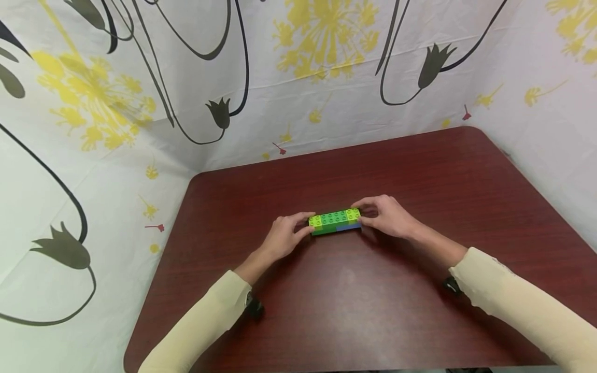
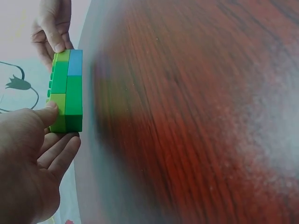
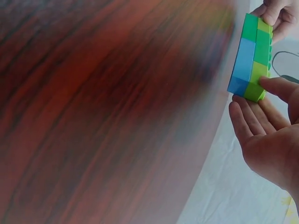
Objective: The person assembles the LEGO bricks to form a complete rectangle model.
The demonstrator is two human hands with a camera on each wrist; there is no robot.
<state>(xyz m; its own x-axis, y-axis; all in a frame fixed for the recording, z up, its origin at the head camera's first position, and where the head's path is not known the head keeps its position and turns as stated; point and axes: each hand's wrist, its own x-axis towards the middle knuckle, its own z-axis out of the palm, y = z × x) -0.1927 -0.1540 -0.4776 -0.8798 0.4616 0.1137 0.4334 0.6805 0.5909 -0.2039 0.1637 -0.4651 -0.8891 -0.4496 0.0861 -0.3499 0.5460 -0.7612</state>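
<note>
A two-layer block of toy building bricks [image 1: 333, 218] is held level at mid-table in the head view, studs up. Its upper layer has a green brick [image 2: 60, 79] between two lime ones; below lie a green brick [image 2: 74, 100] and a blue brick [image 3: 243, 60]. My left hand [image 1: 283, 235] pinches the block's left end, thumb on the near side. At the opposite end my right hand [image 1: 389, 215] grips a lime brick [image 3: 258, 77] between thumb and fingers. Both wrist views show the lower layer's side facing the table.
The dark red-brown wooden table [image 1: 373, 300] has rounded back corners. White cloth [image 1: 261, 122] printed with yellow and grey flowers hangs behind it and along both sides. Small black devices [image 1: 254, 306] sit under both cream sleeves [image 1: 205, 316].
</note>
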